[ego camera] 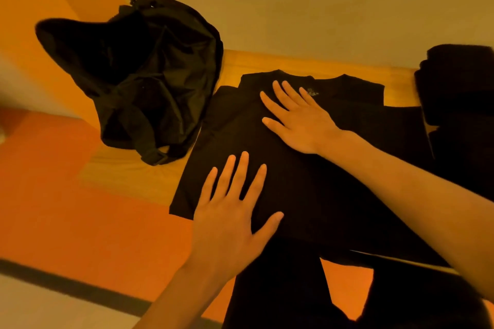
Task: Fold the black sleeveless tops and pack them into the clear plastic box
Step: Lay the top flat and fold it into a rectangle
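Black sleeveless top lies spread flat on a pale wooden surface, its neckline pointing away from the viewer and its hem toward the near edge. Both bare hands press down on the cloth. The left hand rests palm down near the hem corner, fingers straight and fanned apart, thumb out to the side. The right hand lies flat further up, just below the neckline, its fingers also straight and slightly spread (neither hand grips any cloth). A crumpled black backpack sits on the wood just left of the top. A heap of dark fabric lies at the right end, beside the top. Orange floor shows below the wooden edge.
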Demonstrator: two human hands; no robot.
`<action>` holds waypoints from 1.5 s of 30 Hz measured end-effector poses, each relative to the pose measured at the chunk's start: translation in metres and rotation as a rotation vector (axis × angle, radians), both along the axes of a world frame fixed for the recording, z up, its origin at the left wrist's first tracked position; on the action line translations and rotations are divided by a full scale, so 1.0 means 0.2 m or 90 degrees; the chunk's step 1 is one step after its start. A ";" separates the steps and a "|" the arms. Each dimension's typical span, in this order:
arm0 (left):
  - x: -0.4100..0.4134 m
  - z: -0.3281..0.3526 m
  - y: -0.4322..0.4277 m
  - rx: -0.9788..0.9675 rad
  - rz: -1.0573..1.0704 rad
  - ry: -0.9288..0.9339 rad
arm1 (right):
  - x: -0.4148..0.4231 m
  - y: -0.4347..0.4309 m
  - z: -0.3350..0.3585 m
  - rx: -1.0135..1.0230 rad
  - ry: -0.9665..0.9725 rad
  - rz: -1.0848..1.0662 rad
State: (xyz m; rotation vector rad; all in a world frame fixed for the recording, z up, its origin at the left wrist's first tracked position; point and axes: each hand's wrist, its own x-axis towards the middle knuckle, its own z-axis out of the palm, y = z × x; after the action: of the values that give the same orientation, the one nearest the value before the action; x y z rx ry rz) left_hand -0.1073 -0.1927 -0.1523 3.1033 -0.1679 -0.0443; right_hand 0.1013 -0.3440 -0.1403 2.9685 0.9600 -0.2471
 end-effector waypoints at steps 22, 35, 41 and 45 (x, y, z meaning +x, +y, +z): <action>0.10 0.08 0.20 -0.074 0.010 -0.019 | -0.08 0.21 0.02 0.099 -0.123 -0.049; 0.41 0.32 0.09 -0.134 0.088 0.091 | 0.01 -0.55 0.00 0.166 -0.115 -0.423; 1.16 0.26 0.08 -0.293 0.030 0.009 | 0.33 -0.55 0.15 0.177 -0.066 -0.514; 1.48 0.27 0.10 -0.170 0.057 0.134 | 0.51 -0.57 0.23 0.191 0.171 -0.586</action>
State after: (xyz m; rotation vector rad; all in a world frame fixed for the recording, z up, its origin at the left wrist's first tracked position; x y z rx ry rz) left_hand 0.1890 -0.1721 -0.0989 2.8125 -0.0256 -0.3163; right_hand 0.2032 -0.4586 -0.0947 3.4783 -0.5003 -0.5444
